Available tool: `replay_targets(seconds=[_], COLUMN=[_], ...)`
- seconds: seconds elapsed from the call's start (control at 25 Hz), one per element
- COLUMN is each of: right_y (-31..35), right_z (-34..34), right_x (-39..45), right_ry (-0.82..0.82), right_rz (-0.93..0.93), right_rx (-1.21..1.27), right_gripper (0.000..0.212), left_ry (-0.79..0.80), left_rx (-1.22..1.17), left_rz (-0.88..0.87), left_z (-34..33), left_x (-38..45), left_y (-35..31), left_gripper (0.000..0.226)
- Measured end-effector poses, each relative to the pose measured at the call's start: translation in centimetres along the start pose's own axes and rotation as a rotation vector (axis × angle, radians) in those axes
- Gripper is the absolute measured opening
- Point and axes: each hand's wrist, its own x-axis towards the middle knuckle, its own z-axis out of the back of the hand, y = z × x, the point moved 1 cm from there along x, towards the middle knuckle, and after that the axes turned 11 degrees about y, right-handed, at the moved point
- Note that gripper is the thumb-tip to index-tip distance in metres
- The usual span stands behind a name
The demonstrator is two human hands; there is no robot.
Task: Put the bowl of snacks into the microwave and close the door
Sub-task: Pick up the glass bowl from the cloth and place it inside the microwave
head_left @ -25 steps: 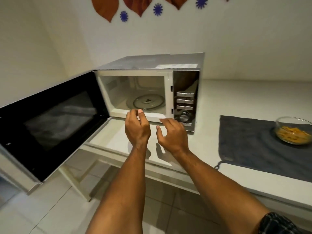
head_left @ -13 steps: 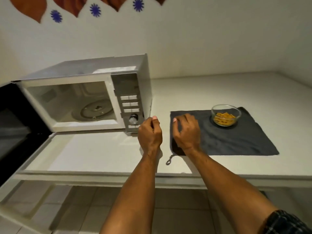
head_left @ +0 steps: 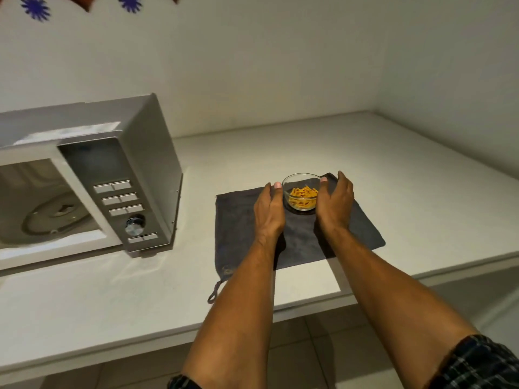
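A small glass bowl (head_left: 301, 189) with orange snack sticks stands on a dark grey cloth (head_left: 244, 226) on the white counter. My left hand (head_left: 270, 209) is at the bowl's left side and my right hand (head_left: 334, 203) at its right side, fingers spread and curved around it; I cannot tell whether they touch the glass. The silver microwave (head_left: 118, 153) stands at the left with its cavity open and the glass turntable (head_left: 53, 214) visible inside. Its door is out of frame.
The white counter (head_left: 407, 192) runs to the right into a wall corner, and its front edge lies near my forearms. The microwave's control panel with buttons and a dial (head_left: 134, 224) faces me. Tiled floor shows below the counter.
The view has swung right, away from the microwave. Both hands have moved from in front of the microwave across the cloth to either side of the bowl.
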Motion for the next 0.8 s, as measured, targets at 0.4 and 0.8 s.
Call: replay_targets(seconds=[0.4, 0.8], right_y=[-2.6, -1.8], right_z=[-1.9, -2.9], right_x=[2.9, 3.8], right_ry=[0.191, 0.151], right_rz=[-0.168, -0.181], right_rx=[0.237, 0.208], right_gripper=[0.048, 0.039], left_ry=[0.104, 0.149], left_rx=[-0.179, -0.284], left_rz=[0.067, 0.141], left_z=[-4.7, -4.7], left_x=[3.2, 3.9], left_y=[1.5, 0.7], left_gripper=[0.064, 0.087])
